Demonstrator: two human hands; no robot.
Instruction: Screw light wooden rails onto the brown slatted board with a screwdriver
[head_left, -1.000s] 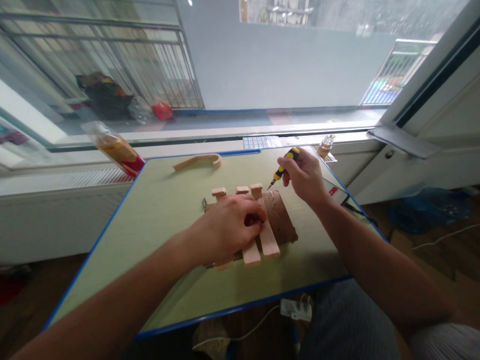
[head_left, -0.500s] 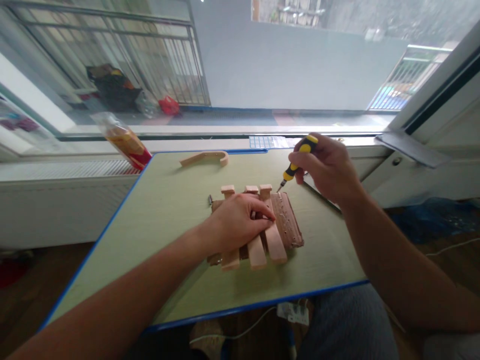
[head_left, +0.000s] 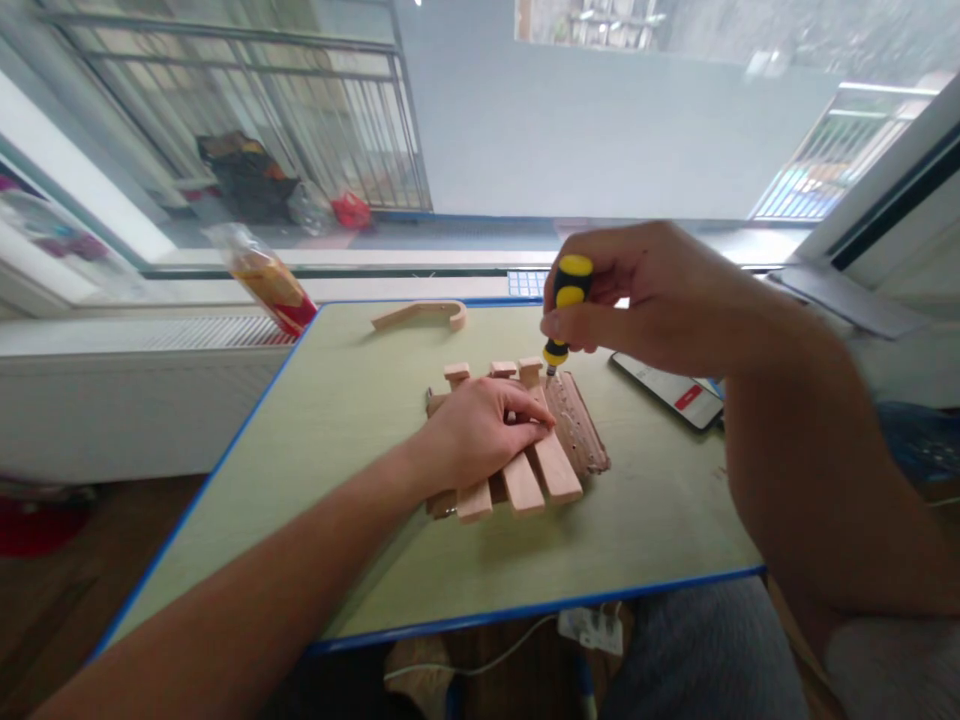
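Note:
A small wooden assembly lies mid-table: three pale slats [head_left: 551,465] laid across a dark brown curved piece [head_left: 581,432]. My left hand [head_left: 480,430] rests on top of the slats, fingers curled and pressing them down. My right hand [head_left: 645,295] grips a yellow-and-black screwdriver [head_left: 564,305] held nearly upright, its tip down at the far end of the rightmost slat.
A curved pale wooden piece [head_left: 420,314] lies at the far side of the green table [head_left: 345,480]. A packet of snacks [head_left: 262,280] leans at the far left corner. A phone [head_left: 671,390] lies to the right. Beyond the table runs a windowsill and window.
My right hand has swung the screwdriver from a slant to nearly upright and brought its tip onto the rightmost slat. My left hand stays on the slats.

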